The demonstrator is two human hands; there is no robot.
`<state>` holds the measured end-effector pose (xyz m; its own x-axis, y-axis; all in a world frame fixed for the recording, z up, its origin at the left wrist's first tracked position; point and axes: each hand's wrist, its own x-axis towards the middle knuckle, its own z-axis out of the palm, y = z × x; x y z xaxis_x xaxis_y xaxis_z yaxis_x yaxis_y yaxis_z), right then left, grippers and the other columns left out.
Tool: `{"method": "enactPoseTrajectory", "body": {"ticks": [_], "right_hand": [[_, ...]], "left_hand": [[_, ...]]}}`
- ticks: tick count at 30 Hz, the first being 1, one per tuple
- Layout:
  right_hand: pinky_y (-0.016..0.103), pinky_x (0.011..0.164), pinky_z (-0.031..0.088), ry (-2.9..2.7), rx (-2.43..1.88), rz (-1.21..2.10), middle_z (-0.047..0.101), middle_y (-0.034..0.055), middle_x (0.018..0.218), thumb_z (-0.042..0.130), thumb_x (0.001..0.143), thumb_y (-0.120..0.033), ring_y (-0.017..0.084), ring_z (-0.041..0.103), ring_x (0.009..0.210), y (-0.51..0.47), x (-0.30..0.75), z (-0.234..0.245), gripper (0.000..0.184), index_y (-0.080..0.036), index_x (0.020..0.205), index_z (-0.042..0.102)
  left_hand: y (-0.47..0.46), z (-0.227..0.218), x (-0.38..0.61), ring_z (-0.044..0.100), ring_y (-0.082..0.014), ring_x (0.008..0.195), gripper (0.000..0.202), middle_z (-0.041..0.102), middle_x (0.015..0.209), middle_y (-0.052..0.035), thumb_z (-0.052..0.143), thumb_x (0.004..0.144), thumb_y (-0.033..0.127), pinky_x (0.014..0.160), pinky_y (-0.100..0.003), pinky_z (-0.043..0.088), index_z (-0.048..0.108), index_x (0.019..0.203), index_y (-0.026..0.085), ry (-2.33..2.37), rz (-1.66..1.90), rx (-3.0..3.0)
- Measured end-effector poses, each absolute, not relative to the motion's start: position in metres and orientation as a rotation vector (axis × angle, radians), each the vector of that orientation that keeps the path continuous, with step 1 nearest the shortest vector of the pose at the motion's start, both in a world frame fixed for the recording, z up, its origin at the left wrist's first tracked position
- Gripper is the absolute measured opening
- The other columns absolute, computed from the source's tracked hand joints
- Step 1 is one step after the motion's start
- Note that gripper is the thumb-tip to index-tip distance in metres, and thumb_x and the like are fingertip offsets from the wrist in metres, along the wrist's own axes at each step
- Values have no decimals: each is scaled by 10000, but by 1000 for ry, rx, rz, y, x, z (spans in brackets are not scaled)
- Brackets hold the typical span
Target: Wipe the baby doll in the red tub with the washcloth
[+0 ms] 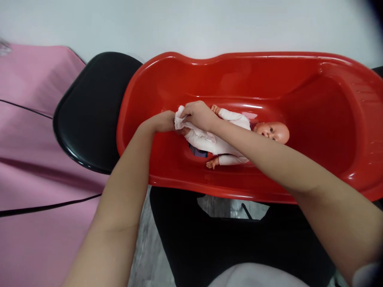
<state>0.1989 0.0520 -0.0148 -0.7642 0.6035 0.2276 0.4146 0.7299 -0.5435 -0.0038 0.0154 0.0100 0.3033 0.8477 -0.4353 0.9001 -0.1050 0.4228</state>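
Note:
A baby doll (pixel 221 143) in white clothes lies on its back inside a red baby bathtub (pixel 245 75), its head toward the right. Both my hands are at its feet. Pinched in the fingers of my right hand (pixel 199 114) is a bunched white trouser leg (pixel 180 119) of the doll. My left hand (pixel 165 120) grips the same bunched cloth from the left, its fingertips mostly hidden behind it. Bare doll skin shows just below the cloth. My right forearm passes in front of part of the doll's body.
A black chair seat (pixel 89 111) stands under the tub's left end, and more black seating (pixel 239 239) is below its near side. Pink fabric (pixel 44 139) with black cords covers the left. A pale wall (pixel 191 24) rises behind. Under the doll lies a dark printed label (pixel 198 151).

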Motion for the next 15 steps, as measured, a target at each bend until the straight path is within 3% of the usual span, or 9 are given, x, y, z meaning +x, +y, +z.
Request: {"method": "enactPoseTrajectory", "body": {"ticks": [5, 9, 15], "right_hand": [[303, 949, 476, -2575, -825, 732, 825, 61, 1101, 789, 955, -126, 180, 685, 999, 48, 197, -9, 175, -165, 1079, 906], [285, 963, 479, -2536, -821, 726, 825, 62, 1129, 789, 947, -92, 161, 681, 1011, 48, 193, -10, 231, -155, 1142, 896], [336, 960, 511, -2506, -970, 676, 823, 83, 1100, 741, 981, -129, 212, 708, 1019, 21, 201, 5, 154, -159, 1072, 862]], "left_hand": [[17, 7, -5, 731, -312, 1062, 520, 823, 1167, -80, 774, 775, 548, 931, -370, 548, 839, 1171, 218, 1547, -137, 1974], [18, 5, -5, 727, -314, 1078, 534, 816, 1157, -86, 775, 769, 557, 941, -372, 549, 832, 1166, 204, 1544, -116, 1968], [18, 4, -6, 725, -324, 1082, 437, 819, 1119, -81, 752, 784, 507, 922, -369, 545, 821, 1100, 213, 1534, -171, 1934]]}}
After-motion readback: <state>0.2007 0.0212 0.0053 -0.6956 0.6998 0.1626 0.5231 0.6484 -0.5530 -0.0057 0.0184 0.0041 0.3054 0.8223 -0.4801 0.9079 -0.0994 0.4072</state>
